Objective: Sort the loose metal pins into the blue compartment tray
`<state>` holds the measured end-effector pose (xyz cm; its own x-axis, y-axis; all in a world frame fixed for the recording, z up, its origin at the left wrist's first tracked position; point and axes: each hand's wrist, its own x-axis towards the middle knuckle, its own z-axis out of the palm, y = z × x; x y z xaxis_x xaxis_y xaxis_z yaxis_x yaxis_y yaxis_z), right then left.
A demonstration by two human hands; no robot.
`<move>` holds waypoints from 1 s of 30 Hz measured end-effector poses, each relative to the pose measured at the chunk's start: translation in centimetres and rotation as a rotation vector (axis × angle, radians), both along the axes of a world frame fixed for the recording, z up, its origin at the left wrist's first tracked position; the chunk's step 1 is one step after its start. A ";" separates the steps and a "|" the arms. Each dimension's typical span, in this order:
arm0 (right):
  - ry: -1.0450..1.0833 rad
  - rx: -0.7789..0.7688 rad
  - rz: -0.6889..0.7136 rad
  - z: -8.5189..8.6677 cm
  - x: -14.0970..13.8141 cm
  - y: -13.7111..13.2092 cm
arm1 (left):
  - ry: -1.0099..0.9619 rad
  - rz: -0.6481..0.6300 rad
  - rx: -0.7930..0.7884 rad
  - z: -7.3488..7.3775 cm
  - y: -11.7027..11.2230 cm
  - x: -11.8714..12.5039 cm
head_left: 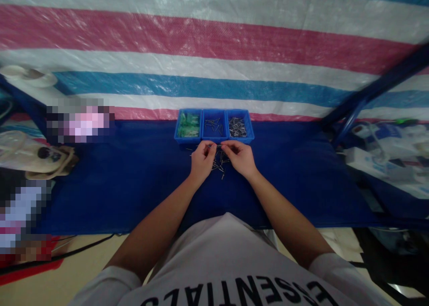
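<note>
Just in front of the row of blue bins (214, 140), a person's left hand (202, 162) and right hand (240, 159) pinch a slender metal pin (218, 146) between them, loose metal pins (218, 166) below. A light fingertip grip, ends aligned, would likely serve best.

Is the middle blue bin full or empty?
Neither: the middle blue bin holds some scattered metal pins, with bare blue floor showing between them.

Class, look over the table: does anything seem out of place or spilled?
Yes: pins lie scattered at odd angles on the table, in front of the bins, though similar ones sit inside two of them. Whether they spilled is unclear.
</note>
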<state>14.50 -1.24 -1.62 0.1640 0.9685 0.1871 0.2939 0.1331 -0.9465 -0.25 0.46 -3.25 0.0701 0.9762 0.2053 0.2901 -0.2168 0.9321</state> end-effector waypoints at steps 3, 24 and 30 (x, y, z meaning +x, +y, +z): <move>0.000 0.002 0.004 -0.1 -0.1 0.0 | 0.010 0.005 0.000 -0.1 0.1 0.0; -0.032 0.033 0.012 -0.2 0.2 0.1 | -0.002 0.005 -0.016 0.1 0.1 0.1; -0.060 0.030 0.015 0.0 0.1 0.0 | 0.014 0.012 0.016 0.1 0.1 0.1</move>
<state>14.57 -1.26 -1.67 0.1370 0.9646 0.2253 0.3478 0.1661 -0.9227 -0.19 0.52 -3.10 0.0611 0.9736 0.2198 0.3056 -0.2279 0.9245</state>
